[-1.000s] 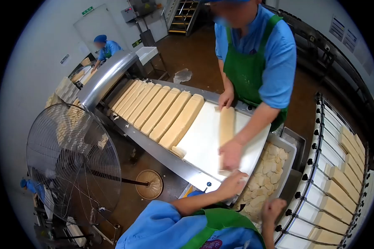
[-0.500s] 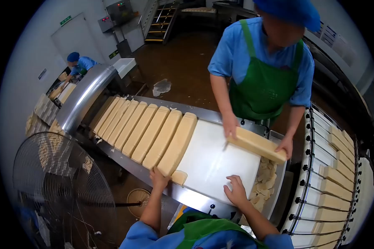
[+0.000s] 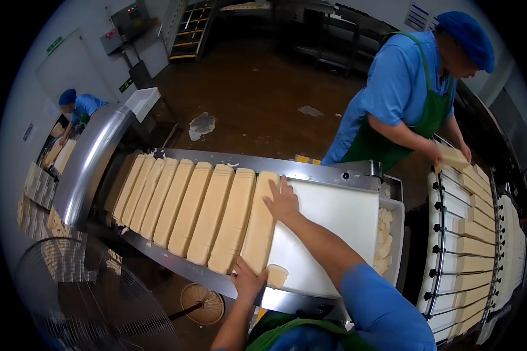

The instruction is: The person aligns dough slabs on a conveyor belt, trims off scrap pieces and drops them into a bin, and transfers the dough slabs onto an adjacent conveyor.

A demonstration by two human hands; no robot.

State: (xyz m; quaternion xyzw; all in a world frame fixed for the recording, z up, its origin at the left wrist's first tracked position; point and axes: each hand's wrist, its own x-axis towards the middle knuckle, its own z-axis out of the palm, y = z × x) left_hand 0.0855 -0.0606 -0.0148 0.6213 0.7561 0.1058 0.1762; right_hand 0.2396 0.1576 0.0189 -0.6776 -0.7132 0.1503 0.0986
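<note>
Several pale slabs (image 3: 190, 209) line the white belt (image 3: 345, 205). From my remote view, the rightmost slab (image 3: 260, 225) has the right hand (image 3: 282, 202) at its far end, fingers spread; the left hand (image 3: 249, 281) touches its near end, fingers parted, beside a small offcut (image 3: 276, 276).

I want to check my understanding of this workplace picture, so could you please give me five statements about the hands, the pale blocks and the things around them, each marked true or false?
1. The right hand is at the far end of the row's rightmost block. True.
2. The left hand is over the fan. False: it is at that block's near end.
3. The co-worker at the right holds a pale piece. True.
4. The co-worker's apron is red. False: it is green.
5. Pale scraps lie in the bin. True.
</note>
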